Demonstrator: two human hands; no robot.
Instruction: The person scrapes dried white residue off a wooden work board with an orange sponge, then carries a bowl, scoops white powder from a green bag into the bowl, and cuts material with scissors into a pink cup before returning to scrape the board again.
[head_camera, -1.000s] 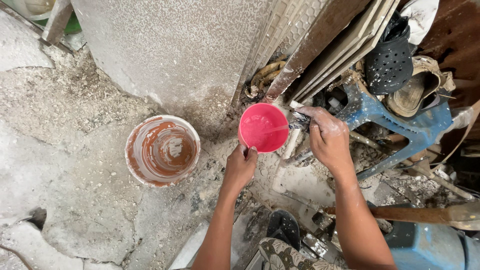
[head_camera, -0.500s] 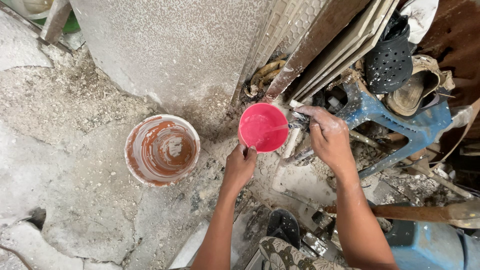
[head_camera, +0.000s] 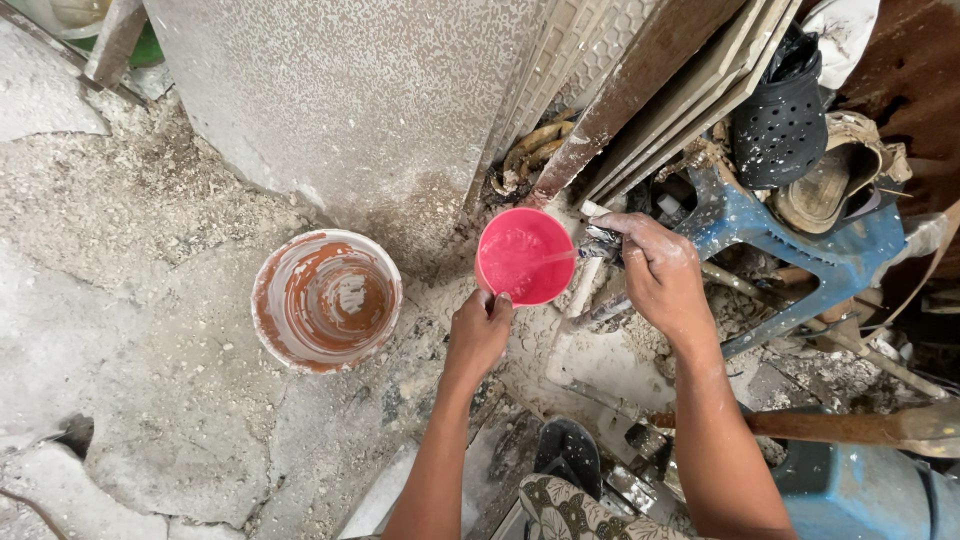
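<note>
My left hand (head_camera: 478, 334) grips the near rim of a small pink plastic bowl (head_camera: 524, 255) and holds it just above the dusty floor. A thin stream of pale liquid runs into the bowl from the right. My right hand (head_camera: 657, 273), coated in white dust, is closed around a metal tap (head_camera: 598, 241) just right of the bowl. To the left of the bowl an orange-brown bucket (head_camera: 326, 299) smeared with white stands upright on the floor.
A large speckled slab (head_camera: 340, 110) and several tiles (head_camera: 640, 100) lean upright behind the bowl. A blue plastic stool (head_camera: 790, 250), a black perforated clog (head_camera: 780, 120) and debris crowd the right. A wooden handle (head_camera: 850, 428) lies at lower right. My foot in a sandal (head_camera: 570, 460) is below.
Both hands and the bowl stay in place. The bowl holds slightly more pale liquid than a second ago.
</note>
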